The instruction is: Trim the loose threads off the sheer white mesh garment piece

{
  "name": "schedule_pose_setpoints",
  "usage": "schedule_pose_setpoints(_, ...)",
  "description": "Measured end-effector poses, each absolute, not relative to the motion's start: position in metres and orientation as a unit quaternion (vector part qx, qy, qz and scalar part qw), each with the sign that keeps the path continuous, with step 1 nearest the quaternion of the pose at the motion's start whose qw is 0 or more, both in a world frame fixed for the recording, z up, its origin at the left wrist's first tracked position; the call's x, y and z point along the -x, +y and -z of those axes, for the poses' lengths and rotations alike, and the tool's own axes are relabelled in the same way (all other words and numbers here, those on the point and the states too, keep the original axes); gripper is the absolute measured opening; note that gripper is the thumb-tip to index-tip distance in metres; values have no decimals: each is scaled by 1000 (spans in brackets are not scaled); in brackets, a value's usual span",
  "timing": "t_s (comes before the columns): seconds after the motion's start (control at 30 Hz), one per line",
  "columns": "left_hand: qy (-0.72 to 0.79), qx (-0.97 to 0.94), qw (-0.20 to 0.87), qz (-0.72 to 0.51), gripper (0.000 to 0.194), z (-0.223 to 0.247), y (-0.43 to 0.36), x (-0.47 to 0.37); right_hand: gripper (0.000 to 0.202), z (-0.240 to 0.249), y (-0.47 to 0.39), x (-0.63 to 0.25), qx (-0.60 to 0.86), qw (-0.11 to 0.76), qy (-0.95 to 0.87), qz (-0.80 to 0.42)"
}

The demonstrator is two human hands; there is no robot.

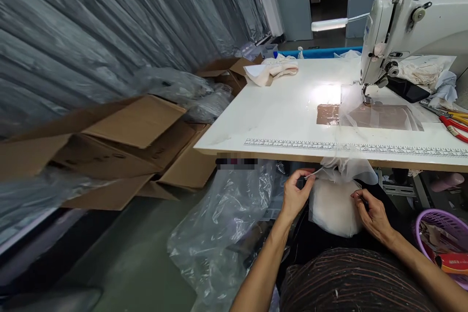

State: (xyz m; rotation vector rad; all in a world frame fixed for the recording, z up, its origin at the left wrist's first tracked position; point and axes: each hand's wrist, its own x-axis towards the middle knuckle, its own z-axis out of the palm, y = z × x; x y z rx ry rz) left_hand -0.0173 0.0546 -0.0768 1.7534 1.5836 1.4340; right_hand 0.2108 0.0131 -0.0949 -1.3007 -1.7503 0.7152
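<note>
My left hand pinches the edge of a thin, sheer white fabric just below the front edge of the table. This fabric runs up over the edge toward the sewing machine, where part of it lies under the presser foot. On my lap rests a stack of pale cream sheer fabric pieces. The curled fingers of my right hand are closed at the right side of that stack; what is between the fingertips, if anything, is too small to make out.
A printed ruler runs along the front of the white table. Red-handled pliers and cloth lie at the right, bundled fabric at the back left. Cardboard boxes, plastic sheeting and a purple basket stand around.
</note>
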Motion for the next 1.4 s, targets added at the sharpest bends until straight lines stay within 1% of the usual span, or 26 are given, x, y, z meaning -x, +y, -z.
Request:
schedule_pose_setpoints(0.1,545,-626,99,-549,7,69,32,18,19,77,7,-209,501,413,-700,-296)
schedule_pose_setpoints(0.17,482,-683,-15,-550,10,57,15,17,23,62,4,-204,489,402,-694,-343)
schedule_pose_setpoints(0.2,451,-717,-51,-530,13,49,6,15,26,53,4,-200,482,392,-688,-376)
schedule_pose_setpoints(0.23,428,-746,-66,-505,15,42,-1,12,30,46,5,-196,476,384,-678,-408)
schedule_pose_setpoints(0.33,376,-810,-60,-446,15,26,-15,1,39,27,10,-181,460,384,-637,-485)
schedule_pose_setpoints(0.4,352,-823,-33,-445,15,20,-16,-3,38,21,13,-173,460,402,-617,-496)
schedule_pose_setpoints(0.47,356,-808,6,-470,17,16,-12,-1,33,17,14,-170,452,412,-620,-491)
schedule_pose_setpoints(0.57,390,-776,74,-490,24,13,2,8,26,11,6,-172,430,388,-648,-495)
schedule_pose_setpoints(0.67,383,-788,152,-457,30,11,17,13,20,2,-7,-177,395,358,-684,-499)
schedule_pose_setpoints(0.73,366,-797,223,-425,38,10,22,12,17,-5,-15,-180,367,356,-710,-484)
schedule_pose_setpoints(0.83,352,-767,373,-386,47,9,23,7,15,-11,-21,-184,341,356,-739,-460)
schedule_pose_setpoints(0.93,354,-692,504,-377,46,10,15,4,15,-9,-23,-186,337,346,-753,-446)
schedule_pose_setpoints(1.0,381,-631,557,-383,46,12,9,4,14,-5,-22,-188,340,339,-756,-445)
schedule_pose_setpoints(1.13,488,-512,608,-362,41,13,-2,5,17,4,-14,-190,393,308,-727,-471)
schedule_pose_setpoints(1.2,524,-485,606,-351,41,13,-6,6,30,8,-8,-189,427,297,-707,-479)
schedule_pose_setpoints(1.3,538,-491,585,-357,38,12,-8,8,53,13,0,-188,449,292,-702,-469)
schedule_pose_setpoints(1.33,538,-496,580,-358,36,12,-9,8,57,14,2,-187,451,289,-706,-463)
schedule_pose_setpoints(1.4,534,-507,573,-360,33,12,-9,9,58,16,4,-184,446,281,-719,-453)
